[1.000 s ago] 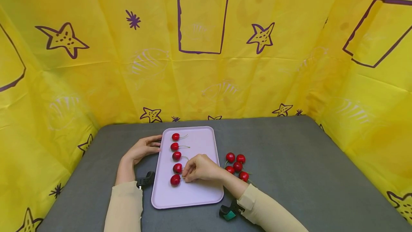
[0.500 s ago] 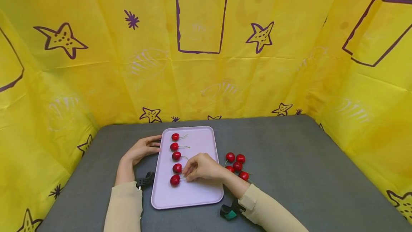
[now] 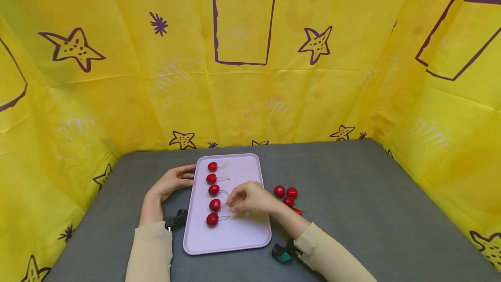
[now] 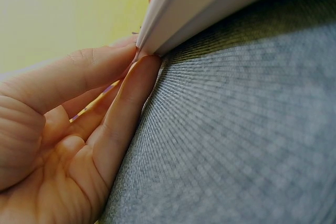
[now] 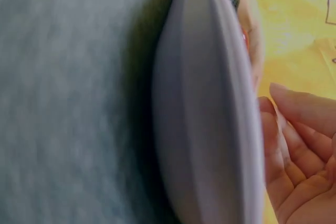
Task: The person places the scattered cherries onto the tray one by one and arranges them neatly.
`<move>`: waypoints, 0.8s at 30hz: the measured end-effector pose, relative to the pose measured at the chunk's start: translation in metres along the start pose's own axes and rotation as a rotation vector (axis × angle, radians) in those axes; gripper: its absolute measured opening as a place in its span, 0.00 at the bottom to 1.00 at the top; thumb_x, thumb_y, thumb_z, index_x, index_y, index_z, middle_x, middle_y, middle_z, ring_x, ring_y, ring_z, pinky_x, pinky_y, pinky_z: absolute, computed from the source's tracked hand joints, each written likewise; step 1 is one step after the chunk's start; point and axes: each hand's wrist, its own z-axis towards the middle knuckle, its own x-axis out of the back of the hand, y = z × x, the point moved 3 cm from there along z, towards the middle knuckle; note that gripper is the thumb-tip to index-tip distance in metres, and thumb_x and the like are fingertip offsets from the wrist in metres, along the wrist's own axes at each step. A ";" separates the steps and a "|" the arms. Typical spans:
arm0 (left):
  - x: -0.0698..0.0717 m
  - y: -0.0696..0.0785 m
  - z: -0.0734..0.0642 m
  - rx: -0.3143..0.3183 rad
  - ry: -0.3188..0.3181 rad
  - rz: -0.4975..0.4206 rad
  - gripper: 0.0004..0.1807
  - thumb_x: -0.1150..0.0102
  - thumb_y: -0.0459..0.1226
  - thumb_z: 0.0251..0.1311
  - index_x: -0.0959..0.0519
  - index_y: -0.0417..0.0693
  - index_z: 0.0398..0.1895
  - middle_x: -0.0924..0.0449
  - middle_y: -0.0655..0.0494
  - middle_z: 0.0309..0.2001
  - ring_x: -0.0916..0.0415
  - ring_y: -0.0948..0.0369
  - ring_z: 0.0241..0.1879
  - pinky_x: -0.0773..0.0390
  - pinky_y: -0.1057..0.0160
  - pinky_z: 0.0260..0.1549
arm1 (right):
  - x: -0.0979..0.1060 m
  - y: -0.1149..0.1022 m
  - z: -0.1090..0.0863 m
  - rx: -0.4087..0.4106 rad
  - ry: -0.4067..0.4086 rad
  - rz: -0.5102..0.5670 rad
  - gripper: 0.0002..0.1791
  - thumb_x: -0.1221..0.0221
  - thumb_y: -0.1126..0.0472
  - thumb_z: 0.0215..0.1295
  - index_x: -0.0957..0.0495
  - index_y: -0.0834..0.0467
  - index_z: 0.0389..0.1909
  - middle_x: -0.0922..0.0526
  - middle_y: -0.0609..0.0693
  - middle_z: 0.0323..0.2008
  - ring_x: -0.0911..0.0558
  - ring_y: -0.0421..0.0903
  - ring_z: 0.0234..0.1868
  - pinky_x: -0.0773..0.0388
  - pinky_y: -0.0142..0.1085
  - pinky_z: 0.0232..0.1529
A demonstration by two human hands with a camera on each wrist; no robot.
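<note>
A pale lilac tray (image 3: 231,246) lies on the grey table, with several red cherries in a column along its left side, stems pointing right. My left hand (image 3: 172,182) is at the tray's left rim; in the left wrist view its thumb (image 4: 89,69) and a finger grip that rim. Over the middle of the tray is my right hand (image 3: 250,197), fingertips close to the stem of the second-lowest cherry (image 3: 215,205). The lowest cherry (image 3: 212,219) lies with its stem free. In the right wrist view, thumb and fingers stand slightly apart, and nothing shows between them.
Several loose cherries (image 3: 288,201) lie on the table (image 3: 352,199) right of the tray, partly hidden behind my right forearm. Yellow patterned cloth (image 3: 242,99) hangs behind the table and at both sides. Each wrist wears a black camera mount (image 3: 282,251).
My right hand has let go of the lowest cherry's stem and moved slightly up and to the right. The cherry has stayed in place. My left hand keeps its place at the rim.
</note>
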 end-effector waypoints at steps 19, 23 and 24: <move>0.001 -0.003 0.003 0.024 0.011 0.005 0.40 0.34 0.42 0.61 0.39 0.46 0.75 0.29 0.38 0.67 0.26 0.54 0.59 0.26 0.48 0.66 | 0.060 0.006 -0.019 -0.033 0.141 0.006 0.08 0.30 0.64 0.57 0.13 0.57 0.38 0.09 0.52 0.36 0.14 0.36 0.35 0.19 0.26 0.39; 0.000 -0.002 0.002 0.004 0.004 -0.003 0.39 0.35 0.41 0.62 0.39 0.44 0.75 0.28 0.37 0.66 0.24 0.58 0.56 0.22 0.55 0.62 | 0.073 0.008 -0.026 -0.036 0.164 0.042 0.10 0.31 0.64 0.58 0.14 0.60 0.41 0.10 0.57 0.39 0.12 0.42 0.39 0.18 0.27 0.40; 0.000 -0.001 0.001 -0.003 -0.001 -0.004 0.39 0.35 0.41 0.62 0.39 0.44 0.75 0.28 0.37 0.66 0.24 0.59 0.55 0.22 0.56 0.62 | 0.076 0.009 -0.028 -0.035 0.168 0.049 0.10 0.32 0.64 0.58 0.14 0.61 0.41 0.10 0.58 0.40 0.12 0.43 0.40 0.18 0.27 0.40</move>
